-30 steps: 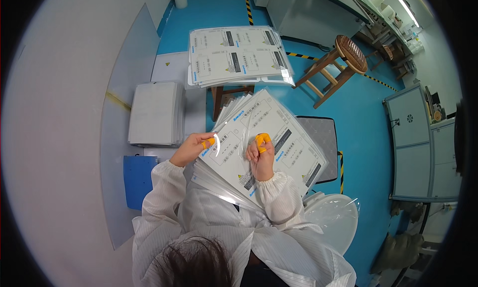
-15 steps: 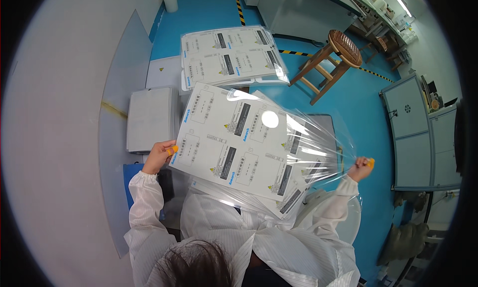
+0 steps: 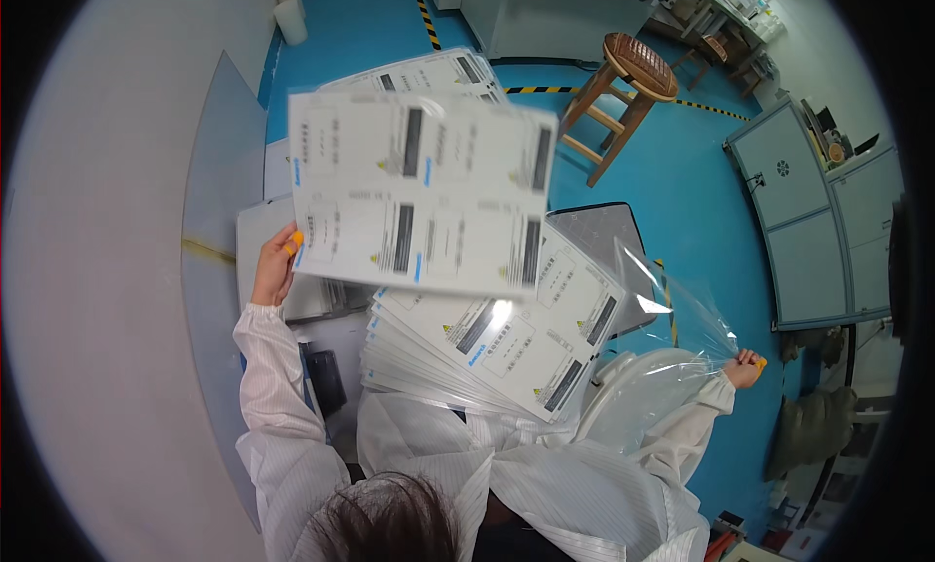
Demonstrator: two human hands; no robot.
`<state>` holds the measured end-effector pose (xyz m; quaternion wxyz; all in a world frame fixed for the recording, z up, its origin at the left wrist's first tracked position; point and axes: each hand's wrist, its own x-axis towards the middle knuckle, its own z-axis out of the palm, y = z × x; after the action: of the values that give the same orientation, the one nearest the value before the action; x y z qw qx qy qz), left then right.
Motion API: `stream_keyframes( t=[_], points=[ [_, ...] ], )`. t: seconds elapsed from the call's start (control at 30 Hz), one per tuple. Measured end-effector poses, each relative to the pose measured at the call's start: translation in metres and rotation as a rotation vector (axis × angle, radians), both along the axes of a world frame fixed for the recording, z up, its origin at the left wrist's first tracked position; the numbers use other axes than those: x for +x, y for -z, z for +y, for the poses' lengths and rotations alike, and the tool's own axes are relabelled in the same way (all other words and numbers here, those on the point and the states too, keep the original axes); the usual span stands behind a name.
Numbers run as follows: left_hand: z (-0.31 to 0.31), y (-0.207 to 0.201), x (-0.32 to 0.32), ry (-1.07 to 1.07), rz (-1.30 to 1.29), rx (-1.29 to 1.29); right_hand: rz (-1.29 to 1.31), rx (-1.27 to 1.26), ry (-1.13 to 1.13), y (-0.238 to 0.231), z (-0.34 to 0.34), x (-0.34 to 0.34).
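Observation:
My left hand (image 3: 277, 262), with orange finger cots, pinches the lower left edge of a white printed sheet (image 3: 425, 200). Slightly blurred, the sheet is raised in front of me and partly covers a stack behind it. Out to the right, my right hand (image 3: 746, 369) is closed on a crumpled clear plastic film (image 3: 687, 304), which trails back toward the middle. The sheet and the film are apart. On my lap lies a fanned stack of similar printed sheets (image 3: 545, 304), glossy on top.
Beyond the raised sheet is another stack of printed sheets (image 3: 438, 73). A wooden stool (image 3: 640, 65) stands on the blue floor at the far right. Grey cabinets (image 3: 804, 231) line the right side. A grey panel (image 3: 219, 192) leans at the left, and a round white tub (image 3: 638, 392) sits by my right arm.
The film has come off the sheet; my right hand has drawn it right and slightly down. My left hand has moved left and up with the sheet, uncovering the stack on my lap.

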<state>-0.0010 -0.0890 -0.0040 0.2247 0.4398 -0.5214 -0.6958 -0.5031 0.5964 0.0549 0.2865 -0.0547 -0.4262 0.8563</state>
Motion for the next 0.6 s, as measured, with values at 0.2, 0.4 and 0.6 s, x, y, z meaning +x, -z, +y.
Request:
stream_keyframes(
  t=[0.2,0.4,0.6],
  points=[
    [-0.056,0.006,-0.079,-0.234,0.379,0.034,-0.025,-0.008,-0.031,-0.028,-0.057,0.035],
    [-0.093,0.022,-0.126,-0.279,0.200,0.012,0.137,0.092,-0.331,-0.080,-0.112,0.092],
    [-0.105,0.039,-0.133,-0.268,0.052,-0.062,0.176,0.188,-0.619,-0.108,-0.180,0.156]
  ],
)
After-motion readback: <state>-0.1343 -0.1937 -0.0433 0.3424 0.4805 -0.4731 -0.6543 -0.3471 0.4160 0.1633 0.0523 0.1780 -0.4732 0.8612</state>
